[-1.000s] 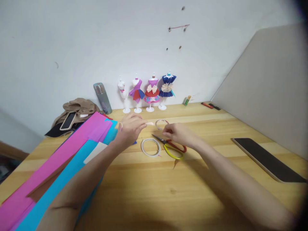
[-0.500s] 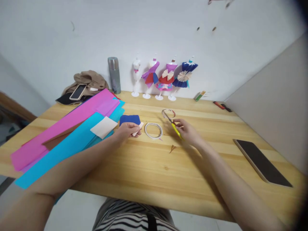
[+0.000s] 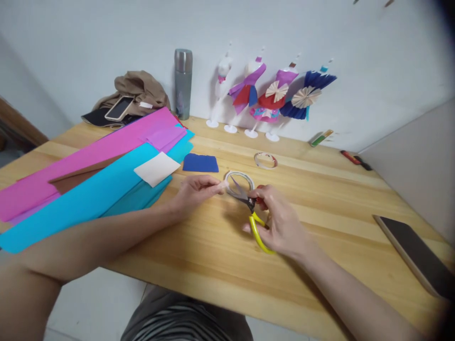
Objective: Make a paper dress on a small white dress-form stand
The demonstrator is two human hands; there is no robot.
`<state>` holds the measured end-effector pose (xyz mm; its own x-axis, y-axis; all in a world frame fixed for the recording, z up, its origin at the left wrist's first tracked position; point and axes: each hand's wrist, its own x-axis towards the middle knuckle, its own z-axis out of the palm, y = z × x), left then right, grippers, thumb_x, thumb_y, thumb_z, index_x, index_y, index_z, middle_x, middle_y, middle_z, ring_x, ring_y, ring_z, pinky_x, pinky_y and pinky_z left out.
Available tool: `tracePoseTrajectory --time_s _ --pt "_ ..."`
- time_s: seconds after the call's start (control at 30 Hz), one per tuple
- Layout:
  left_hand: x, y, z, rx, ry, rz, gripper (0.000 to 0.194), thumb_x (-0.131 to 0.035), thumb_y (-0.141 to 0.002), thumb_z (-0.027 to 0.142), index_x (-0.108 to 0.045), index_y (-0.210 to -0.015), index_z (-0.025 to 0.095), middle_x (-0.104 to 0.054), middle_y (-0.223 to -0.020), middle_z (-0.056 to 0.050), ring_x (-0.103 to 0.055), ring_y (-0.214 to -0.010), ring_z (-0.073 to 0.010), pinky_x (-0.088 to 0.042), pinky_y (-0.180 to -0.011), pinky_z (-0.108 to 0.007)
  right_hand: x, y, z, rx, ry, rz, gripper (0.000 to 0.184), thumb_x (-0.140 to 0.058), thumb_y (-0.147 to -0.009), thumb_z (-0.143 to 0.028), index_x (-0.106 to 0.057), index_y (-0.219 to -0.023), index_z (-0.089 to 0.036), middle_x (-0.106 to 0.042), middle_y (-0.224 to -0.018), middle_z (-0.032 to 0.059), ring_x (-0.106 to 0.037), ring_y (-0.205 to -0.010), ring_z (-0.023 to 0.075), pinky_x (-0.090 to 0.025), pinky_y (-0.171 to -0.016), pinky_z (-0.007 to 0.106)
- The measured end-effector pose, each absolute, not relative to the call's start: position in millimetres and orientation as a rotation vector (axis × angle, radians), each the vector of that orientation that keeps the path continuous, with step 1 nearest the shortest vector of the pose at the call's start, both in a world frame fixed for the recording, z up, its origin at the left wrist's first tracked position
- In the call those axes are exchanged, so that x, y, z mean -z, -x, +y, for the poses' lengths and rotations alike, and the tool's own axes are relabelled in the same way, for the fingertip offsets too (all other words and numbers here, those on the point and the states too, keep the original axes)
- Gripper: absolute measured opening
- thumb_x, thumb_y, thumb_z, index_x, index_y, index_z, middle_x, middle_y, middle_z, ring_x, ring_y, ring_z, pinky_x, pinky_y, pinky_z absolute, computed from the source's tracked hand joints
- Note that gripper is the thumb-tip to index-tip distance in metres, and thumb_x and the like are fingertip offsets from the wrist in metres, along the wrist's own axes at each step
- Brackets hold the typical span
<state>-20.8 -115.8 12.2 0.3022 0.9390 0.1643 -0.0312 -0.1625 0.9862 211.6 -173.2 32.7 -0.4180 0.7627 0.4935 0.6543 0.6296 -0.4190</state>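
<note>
Between thumb and fingertips, my left hand [image 3: 199,193] pinches a small strip of pale paper [image 3: 225,184]. My right hand [image 3: 282,220] grips scissors [image 3: 253,208] with one yellow and one red handle. Their blades stand apart and point left, the tips close to the strip; whether they touch it I cannot tell. Behind the blades lies a white roll of tape [image 3: 248,174]. A piece of blue paper [image 3: 201,163] rests on the table just beyond my left hand, and a cream paper piece [image 3: 157,169] lies on the coloured sheets to its left.
Pink [image 3: 88,151] and light-blue paper sheets [image 3: 88,201] cover the table's left. Several small dress forms [image 3: 272,94] stand by the wall, beside a flask [image 3: 183,85]. A second tape roll [image 3: 266,160] lies behind the first. At right is a dark tablet-like slab [image 3: 415,251].
My right hand has picked the scissors up off the table and their blades have opened. My left hand has drawn back with the pale strip, then come towards the blades. The view has tilted downward.
</note>
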Motion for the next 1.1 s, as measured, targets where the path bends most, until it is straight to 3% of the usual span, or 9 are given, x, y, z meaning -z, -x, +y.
tracePoseTrajectory --time_s 0.23,0.4,0.77,1.1 --pt "-14.1 20.2 -124.7 -1.009 -1.517 0.699 0.019 -0.08 -0.08 0.039 -0.081 -0.078 0.02 -0.083 -0.094 -0.007 -0.077 -0.095 -0.0248 -0.059 -0.095 -0.038 -26.6 -208.0 -183.9 -0.077 1.189 -2.255 0.037 -0.061 -0.093 -0.05 -0.055 -0.117 -0.022 -0.063 -0.1 0.0119 -0.064 -0.078 0.0256 -0.052 -0.064 0.038" --pt "-13.0 23.3 -124.2 -1.008 -1.507 0.779 0.012 -0.077 -0.08 0.031 -0.082 -0.079 0.02 -0.083 -0.088 -0.005 -0.077 -0.091 -0.0237 -0.06 -0.091 -0.036 -30.9 -209.5 -184.7 -0.052 1.255 -2.252 0.043 -0.06 -0.093 -0.052 -0.057 -0.123 -0.022 -0.064 -0.106 0.0138 -0.064 -0.082 0.0272 -0.054 -0.068 0.041" --pt "-12.2 20.0 -121.9 -1.007 -1.516 0.76 0.009 -0.075 -0.081 0.026 -0.083 -0.081 0.02 -0.084 -0.095 -0.006 -0.078 -0.096 -0.0241 -0.059 -0.093 -0.036 -26.6 -212.3 -182.6 -0.094 1.249 -2.298 0.047 -0.064 -0.092 -0.054 -0.059 -0.124 -0.02 -0.065 -0.107 0.0137 -0.066 -0.087 0.0274 -0.054 -0.071 0.039" --pt "-4.6 19.8 -117.9 -0.985 -1.516 0.767 0.007 -0.076 -0.078 0.022 -0.082 -0.081 0.018 -0.083 -0.089 -0.006 -0.077 -0.091 -0.0225 -0.059 -0.091 -0.034 -25.0 -214.1 -183.1 -0.103 1.245 -2.333 0.042 -0.059 -0.096 -0.052 -0.062 -0.121 -0.018 -0.067 -0.093 0.0102 -0.061 -0.069 0.0199 -0.048 -0.059 0.032"
